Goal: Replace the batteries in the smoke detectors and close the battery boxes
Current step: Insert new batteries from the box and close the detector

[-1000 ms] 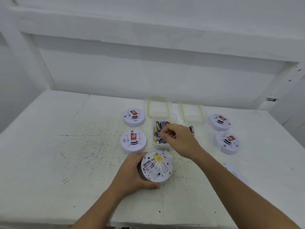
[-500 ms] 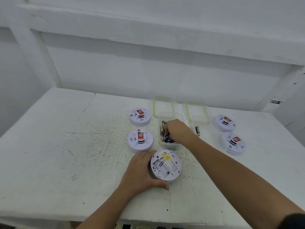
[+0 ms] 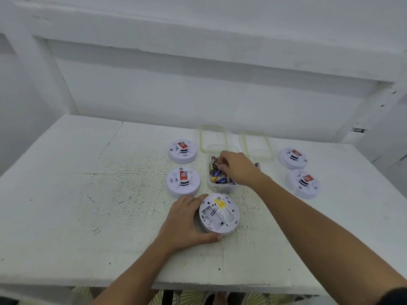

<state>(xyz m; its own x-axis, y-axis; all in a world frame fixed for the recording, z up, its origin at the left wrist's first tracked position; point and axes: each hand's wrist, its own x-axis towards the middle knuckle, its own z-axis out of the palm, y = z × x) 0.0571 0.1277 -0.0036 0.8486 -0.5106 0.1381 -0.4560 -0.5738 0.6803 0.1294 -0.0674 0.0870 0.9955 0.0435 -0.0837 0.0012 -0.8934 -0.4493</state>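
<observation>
Clear plastic box (image 3: 221, 188): loose batteries (image 3: 217, 173); right hand (image 3: 239, 168) inside, fingers curled, grasp not discernible | smoke detectors (image 3: 183, 182): 5, four face-up, one upturned detector (image 3: 219, 214) nearest the table's front, battery bay open, left hand (image 3: 187, 221) gripping its rim | green-rimmed lids (image 3: 201, 139): 2

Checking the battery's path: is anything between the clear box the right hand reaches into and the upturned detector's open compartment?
Nothing visible does. Only bare white table separates the clear plastic box of batteries from the upturned round white smoke detector. The left hand holds the detector's left side, off that path.
</observation>
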